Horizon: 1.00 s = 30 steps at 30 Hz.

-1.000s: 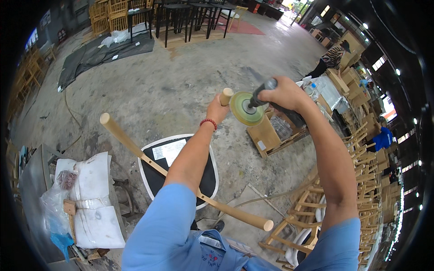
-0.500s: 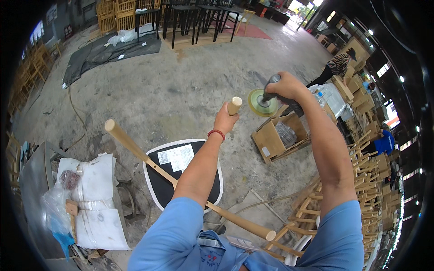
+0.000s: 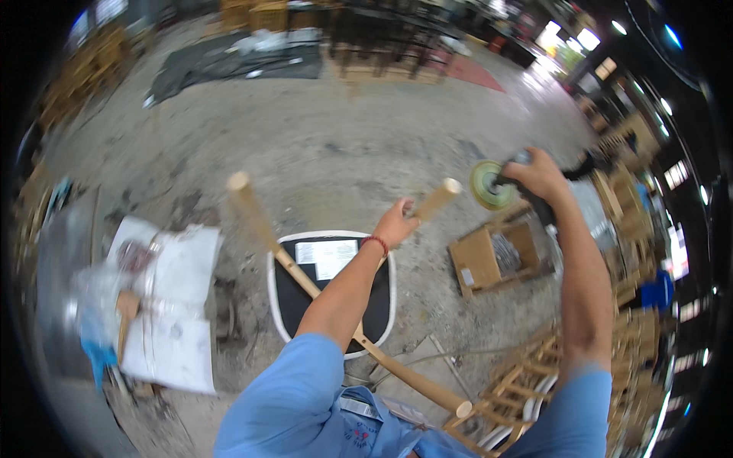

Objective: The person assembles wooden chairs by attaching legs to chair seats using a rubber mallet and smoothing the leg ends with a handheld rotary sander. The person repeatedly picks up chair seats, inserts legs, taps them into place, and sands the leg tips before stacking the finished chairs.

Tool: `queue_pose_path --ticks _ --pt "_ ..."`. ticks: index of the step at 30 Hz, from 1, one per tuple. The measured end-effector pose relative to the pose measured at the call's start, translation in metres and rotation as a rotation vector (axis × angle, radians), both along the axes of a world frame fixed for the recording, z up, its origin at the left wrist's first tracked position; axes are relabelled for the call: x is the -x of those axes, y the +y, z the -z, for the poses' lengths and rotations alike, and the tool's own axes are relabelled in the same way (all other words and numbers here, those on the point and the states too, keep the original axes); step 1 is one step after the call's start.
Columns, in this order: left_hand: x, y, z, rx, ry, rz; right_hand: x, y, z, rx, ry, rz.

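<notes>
In front of me is an upturned chair or stool with pale round wooden legs (image 3: 416, 378) crossing over a dark seat underside (image 3: 294, 309) with a white rim and paper labels (image 3: 328, 258). My left hand (image 3: 397, 223), a red bead bracelet at its wrist, is curled loosely at the upper part of the far right leg (image 3: 438, 200). My right hand (image 3: 540, 177) grips the dark body of a handheld disc sander (image 3: 544, 208). Its round yellow-green disc (image 3: 489, 185) faces left, apart from that leg by a gap. The picture is somewhat blurred.
An open cardboard box (image 3: 477, 263) holding clear plastic stands below the sander. At left, white sheets (image 3: 168, 305) and a wooden-headed mallet (image 3: 127, 305) lie on a bench. Wooden chair frames (image 3: 527, 374) crowd the right. A person (image 3: 611, 149) stands farther off.
My view has shifted, and the upturned seat appears turned. My left hand's grip on the leg looks looser. The sander has moved right, farther from the leg end.
</notes>
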State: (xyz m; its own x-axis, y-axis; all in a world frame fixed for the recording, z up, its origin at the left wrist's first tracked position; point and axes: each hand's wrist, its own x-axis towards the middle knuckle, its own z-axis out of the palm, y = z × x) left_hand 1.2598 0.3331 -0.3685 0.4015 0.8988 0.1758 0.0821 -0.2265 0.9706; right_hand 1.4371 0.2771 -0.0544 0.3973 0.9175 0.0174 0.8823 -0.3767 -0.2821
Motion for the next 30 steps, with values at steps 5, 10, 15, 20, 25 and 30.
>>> queue_pose_path --ticks 5,10,15,20,25,30 --pt "0.177 -0.027 0.088 0.433 -0.049 -0.807 0.075 0.007 -0.021 0.012 0.294 -0.227" --pt "0.278 -0.013 0.023 -0.137 0.028 -1.087 0.205 0.052 -0.01 0.034 0.361 -0.572" --pt "0.288 0.024 -0.038 0.213 -0.119 -0.563 0.31 0.078 0.0 0.211 0.225 -0.754" --pt "0.275 0.026 -0.027 -0.056 -0.282 -0.624 0.355 0.09 0.007 0.32 0.189 -0.77" --pt "0.282 0.029 -0.02 -0.023 -0.207 -0.667 0.36 0.108 0.012 0.288 0.109 -0.697" --pt "0.268 0.03 -0.02 0.123 -0.177 -0.643 0.314 0.122 0.021 0.147 0.077 -0.7"
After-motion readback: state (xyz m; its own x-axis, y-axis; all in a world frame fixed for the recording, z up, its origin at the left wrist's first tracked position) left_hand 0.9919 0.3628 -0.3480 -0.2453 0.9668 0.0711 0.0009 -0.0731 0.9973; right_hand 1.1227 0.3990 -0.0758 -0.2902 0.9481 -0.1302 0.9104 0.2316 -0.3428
